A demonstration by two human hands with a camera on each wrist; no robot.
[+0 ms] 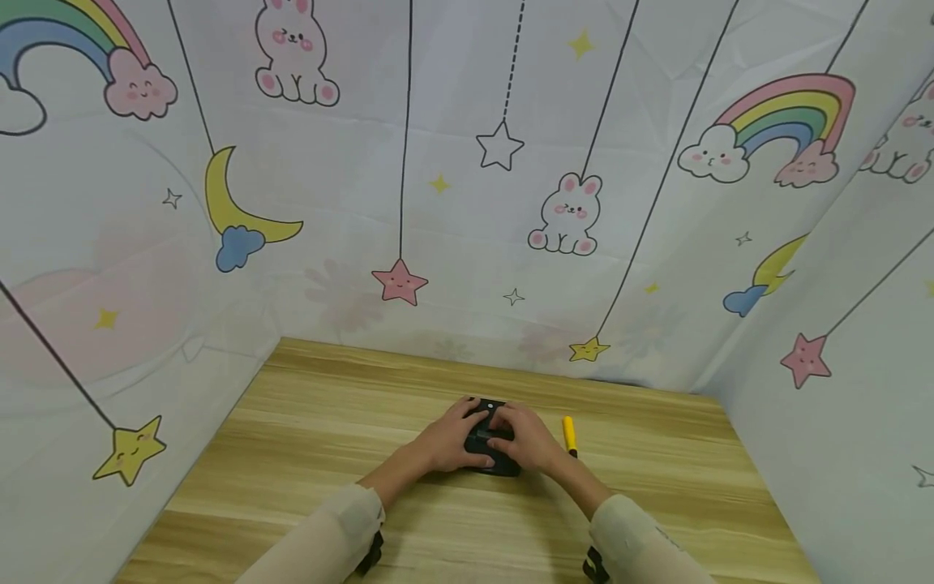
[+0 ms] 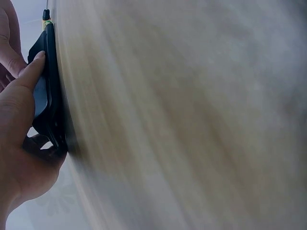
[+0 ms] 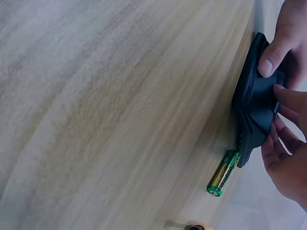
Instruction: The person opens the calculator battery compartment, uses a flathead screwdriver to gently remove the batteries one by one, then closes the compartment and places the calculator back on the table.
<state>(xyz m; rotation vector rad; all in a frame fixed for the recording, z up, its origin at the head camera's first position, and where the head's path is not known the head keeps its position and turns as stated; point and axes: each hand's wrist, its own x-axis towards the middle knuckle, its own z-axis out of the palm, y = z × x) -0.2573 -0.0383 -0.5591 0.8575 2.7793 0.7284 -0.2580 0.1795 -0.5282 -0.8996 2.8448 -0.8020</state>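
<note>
A flat black plastic device lies on the wooden table between both hands; its exact kind does not show. My left hand grips its left side, thumb on the near part and fingers over the far edge. From the right, my right hand holds it with bent fingers and thumb on its upper face. In the right wrist view the device has a raised middle part, with the right thumb pressed against it. A green and gold battery lies on the table right beside the device's end.
A yellow-handled tool with a dark lower end lies right of the right hand on the wooden table. White cloth walls printed with stars, rabbits and rainbows rise behind the table and at both sides.
</note>
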